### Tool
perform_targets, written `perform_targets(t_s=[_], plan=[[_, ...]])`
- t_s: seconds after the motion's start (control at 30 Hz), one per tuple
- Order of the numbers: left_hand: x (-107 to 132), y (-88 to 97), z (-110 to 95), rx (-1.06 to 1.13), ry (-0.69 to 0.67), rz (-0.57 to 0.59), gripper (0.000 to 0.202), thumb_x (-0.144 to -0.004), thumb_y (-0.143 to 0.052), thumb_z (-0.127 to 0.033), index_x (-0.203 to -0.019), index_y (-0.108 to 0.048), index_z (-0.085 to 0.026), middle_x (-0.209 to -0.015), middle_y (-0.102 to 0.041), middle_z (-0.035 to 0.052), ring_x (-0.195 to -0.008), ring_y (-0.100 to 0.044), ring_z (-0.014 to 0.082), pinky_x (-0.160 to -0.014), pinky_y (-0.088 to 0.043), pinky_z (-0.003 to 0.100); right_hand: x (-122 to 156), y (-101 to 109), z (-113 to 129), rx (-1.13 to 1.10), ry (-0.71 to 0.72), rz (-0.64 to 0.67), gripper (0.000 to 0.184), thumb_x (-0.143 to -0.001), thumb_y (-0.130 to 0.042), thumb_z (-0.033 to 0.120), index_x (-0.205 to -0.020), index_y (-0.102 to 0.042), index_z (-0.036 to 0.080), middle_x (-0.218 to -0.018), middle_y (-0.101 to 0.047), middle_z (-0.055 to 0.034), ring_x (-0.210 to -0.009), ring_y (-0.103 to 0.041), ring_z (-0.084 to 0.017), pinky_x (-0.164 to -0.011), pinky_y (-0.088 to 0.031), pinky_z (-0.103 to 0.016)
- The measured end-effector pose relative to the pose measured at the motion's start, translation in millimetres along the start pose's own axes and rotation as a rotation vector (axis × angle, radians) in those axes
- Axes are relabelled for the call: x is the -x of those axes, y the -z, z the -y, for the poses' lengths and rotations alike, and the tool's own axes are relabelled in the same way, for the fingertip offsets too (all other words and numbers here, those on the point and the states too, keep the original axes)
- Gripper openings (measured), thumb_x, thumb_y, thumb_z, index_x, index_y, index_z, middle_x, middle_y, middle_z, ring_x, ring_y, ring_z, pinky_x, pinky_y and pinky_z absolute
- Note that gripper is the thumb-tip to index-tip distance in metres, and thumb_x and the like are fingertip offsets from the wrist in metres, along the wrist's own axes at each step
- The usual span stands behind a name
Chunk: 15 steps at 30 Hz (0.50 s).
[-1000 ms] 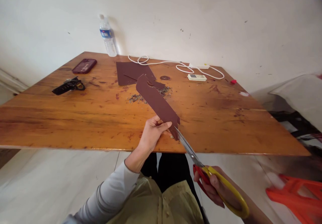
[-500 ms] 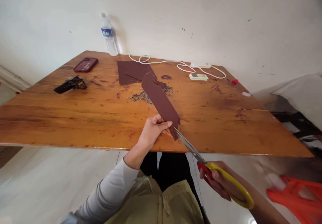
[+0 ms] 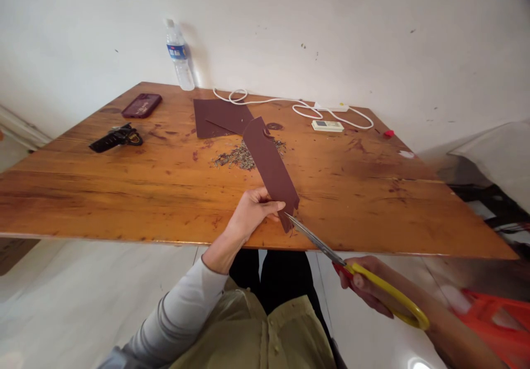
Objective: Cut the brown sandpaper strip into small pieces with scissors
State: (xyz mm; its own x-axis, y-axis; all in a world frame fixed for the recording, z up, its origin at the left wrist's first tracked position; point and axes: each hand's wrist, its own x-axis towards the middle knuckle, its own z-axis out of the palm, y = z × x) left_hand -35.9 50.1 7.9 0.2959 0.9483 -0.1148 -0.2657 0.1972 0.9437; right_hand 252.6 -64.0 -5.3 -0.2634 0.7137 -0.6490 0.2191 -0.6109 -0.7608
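My left hand (image 3: 254, 214) pinches the near end of a maroon strip of card or leather-like sheet (image 3: 271, 162), thumb on top. The strip slants away over the table, with a notched far end and a cut near end. My right hand (image 3: 368, 283) grips scissors (image 3: 387, 289) with yellow and red handles. Their blades look nearly closed, and the tips meet the strip's near end beside my left thumb. Beneath the strip lies a heap of small thin shreds (image 3: 238, 158). More maroon sheets (image 3: 213, 119) rest behind it.
On the wooden table (image 3: 144, 192) are a phone (image 3: 142, 105), a black clip-like object (image 3: 116, 138), a water bottle (image 3: 180, 62), a white cable (image 3: 269, 101) and a small white remote-like device (image 3: 327, 126). A wall stands behind. An orange plastic object (image 3: 492, 325) is at lower right.
The scissor handles and my right hand have shifted slightly right, and the blades have closed further. The strip's far end has swung a little to the right in my left hand.
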Motion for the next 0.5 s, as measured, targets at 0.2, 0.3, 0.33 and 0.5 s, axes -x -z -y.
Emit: perform_targets(t_s=[0.2,0.3,0.33,0.5], plan=[[2,0.8,-4,-0.037,0.007,0.067,0.014,-0.072,-0.085,-0.027,-0.08,-0.08,-0.017,-0.076,-0.079,0.0064,-0.058,-0.069,0.0155,-0.054,-0.048,0.025,4,9,7,0.121,0.005,0.007,0.045,-0.07,-0.083,0.064,-0.07,-0.066,0.023,-0.039,-0.04,0.0098,-0.031,-0.03,-0.006,-0.033,-0.014,-0.02],[2,1.8,-4,-0.047,0.006,0.107,0.014,-0.074,-0.083,-0.027,-0.081,-0.079,-0.016,-0.071,-0.077,0.0055,-0.056,-0.07,0.0164,-0.055,-0.048,0.026,4,13,6,0.218,0.012,-0.049,0.043,-0.071,-0.082,0.062,-0.068,-0.061,0.024,-0.04,-0.038,0.0109,-0.029,-0.027,-0.005,-0.031,-0.012,-0.02],[2,2.3,-4,-0.05,0.009,0.123,0.013,-0.075,-0.082,-0.027,-0.08,-0.078,-0.016,-0.069,-0.077,0.0051,-0.056,-0.07,0.0168,-0.056,-0.048,0.026,3,13,8,0.249,0.0,-0.056,0.04,-0.072,-0.082,0.057,-0.069,-0.06,0.024,-0.041,-0.037,0.0113,-0.029,-0.027,-0.005,-0.031,-0.013,-0.019],[1,4.5,-1,-0.102,0.025,0.13,0.014,-0.076,-0.079,-0.026,-0.083,-0.077,-0.014,-0.064,-0.074,0.0027,-0.057,-0.07,0.0164,-0.061,-0.051,0.026,4,9,25,0.313,-0.167,-0.039,0.026,-0.07,-0.074,0.043,-0.07,-0.056,0.023,-0.047,-0.036,0.0116,-0.034,-0.029,-0.004,-0.029,-0.023,-0.015]])
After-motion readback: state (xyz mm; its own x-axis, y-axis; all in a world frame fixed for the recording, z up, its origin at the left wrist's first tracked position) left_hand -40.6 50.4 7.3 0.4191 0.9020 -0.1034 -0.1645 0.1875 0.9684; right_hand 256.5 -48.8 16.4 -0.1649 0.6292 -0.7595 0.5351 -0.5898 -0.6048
